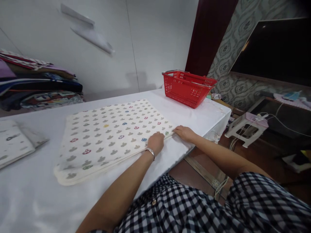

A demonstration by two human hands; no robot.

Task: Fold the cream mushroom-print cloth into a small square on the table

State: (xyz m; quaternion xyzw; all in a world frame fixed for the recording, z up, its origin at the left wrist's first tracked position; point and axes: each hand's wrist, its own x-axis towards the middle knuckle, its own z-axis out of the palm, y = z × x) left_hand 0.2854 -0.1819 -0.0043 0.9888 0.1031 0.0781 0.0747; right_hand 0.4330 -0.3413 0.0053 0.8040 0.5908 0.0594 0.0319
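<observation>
Head view, looking down: a folded cream cloth (116, 129) with grey cloud-like shapes and small coloured motifs lies flat on the white-covered surface (150, 174), its layered front edge towards the person. The left hand (156, 142), with a silvery bracelet (151, 153) at the wrist, rests on the cloth's front edge near the right corner; its fingers are curled, and I cannot tell whether they grip the fabric. The right hand (186, 133) is at that corner, its fingers drawn narrow and holding the cloth's edge. Just beyond the cloth, to the right, a red basket (186, 89) with metal handles stands on the surface. Another patterned cloth (14, 142) lies at the left, apart from the first, and a pile of folded fabrics (41, 81) sits behind it. A white stool (247, 127) with a pink top stands to the right, below a dark screen (274, 51) on the patterned wall (223, 55).
</observation>
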